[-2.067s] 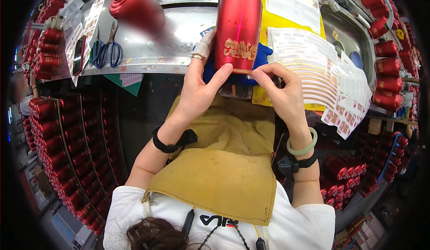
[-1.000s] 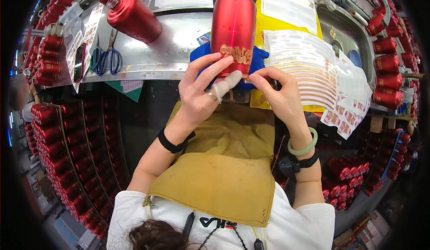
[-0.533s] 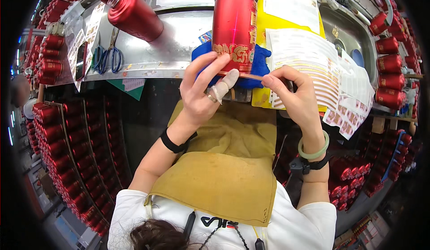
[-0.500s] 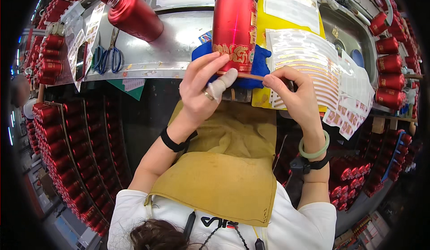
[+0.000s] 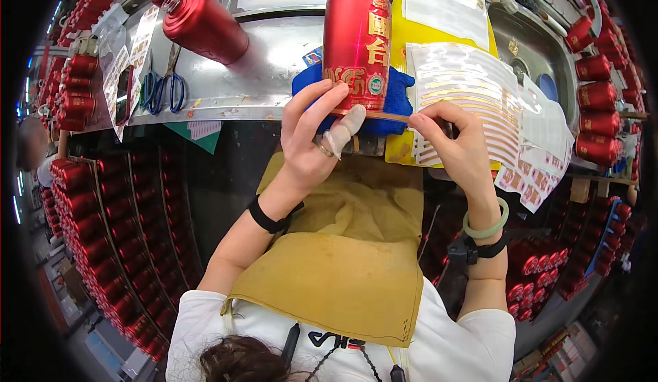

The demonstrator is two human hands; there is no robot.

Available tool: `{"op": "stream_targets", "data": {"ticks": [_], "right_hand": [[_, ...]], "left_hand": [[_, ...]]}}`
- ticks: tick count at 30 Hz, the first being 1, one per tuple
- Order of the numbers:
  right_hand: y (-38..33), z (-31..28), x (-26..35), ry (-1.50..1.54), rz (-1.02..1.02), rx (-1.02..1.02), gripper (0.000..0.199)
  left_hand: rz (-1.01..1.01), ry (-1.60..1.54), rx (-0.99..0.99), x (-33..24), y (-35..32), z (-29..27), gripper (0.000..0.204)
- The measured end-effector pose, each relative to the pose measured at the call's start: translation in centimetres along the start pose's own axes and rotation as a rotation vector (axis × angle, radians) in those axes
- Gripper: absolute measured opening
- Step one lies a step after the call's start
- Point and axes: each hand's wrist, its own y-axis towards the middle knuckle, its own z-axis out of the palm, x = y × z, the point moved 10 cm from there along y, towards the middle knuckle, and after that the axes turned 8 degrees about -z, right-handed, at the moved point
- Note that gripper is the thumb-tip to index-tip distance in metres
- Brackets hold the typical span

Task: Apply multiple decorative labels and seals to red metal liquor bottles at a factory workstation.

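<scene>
Two bare hands work at the lower end of a red bottle (image 5: 356,39) that lies on a blue cloth (image 5: 394,97) at about twelve o'clock in the head view. The left hand (image 5: 312,142) comes up from seven o'clock with the wrist bent back; its fingers are slightly spread and curved, the fingertips (image 5: 329,97) pressed on the bottle's lower band, and one bandaged finger (image 5: 343,132) lies against a thin gold strip (image 5: 384,116). The right hand (image 5: 456,145) rises from five o'clock, its thumb and forefinger pinched shut on the strip's right end, the other fingers curled beneath; the strip runs straight from that pinch to the bottle's base, touching it. A black band sits on the left wrist, and a green bangle (image 5: 488,223) and a black band on the right. Just right of the bottle, at one o'clock, lie sheets of gold label strips (image 5: 473,87) on a yellow board (image 5: 411,36). Farther off, at eleven o'clock, a second red bottle (image 5: 205,26) lies on the metal worktop (image 5: 274,67), with blue-handled scissors (image 5: 161,87) at ten o'clock.
</scene>
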Motion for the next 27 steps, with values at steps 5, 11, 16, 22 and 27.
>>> {"op": "stream_targets", "data": {"ticks": [5, 11, 16, 22, 27], "right_hand": [[0.1, 0.2, 0.6, 0.005, -0.049, -0.017, 0.021], [0.3, 0.1, 0.1, -0.032, -0.028, -0.004, 0.021], [0.2, 0.2, -0.2, -0.014, -0.012, -0.009, 0.021], [0.2, 0.7, 0.0, 0.000, -0.034, -0.020, 0.021], [0.6, 1.2, 0.4, 0.015, -0.053, -0.013, 0.020]], "left_hand": [[-0.267, -0.392, -0.016, 4.0, -2.0, 0.8, 0.027], [-0.089, -0.176, -0.021, 3.0, -2.2, 0.1, 0.028], [-0.034, -0.002, -0.035, 0.9, -1.3, -0.2, 0.027], [-0.084, -0.267, 0.070, 2.3, -0.7, 0.8, 0.028], [-0.220, -0.345, 0.036, 3.6, -1.0, 0.6, 0.023]]}}
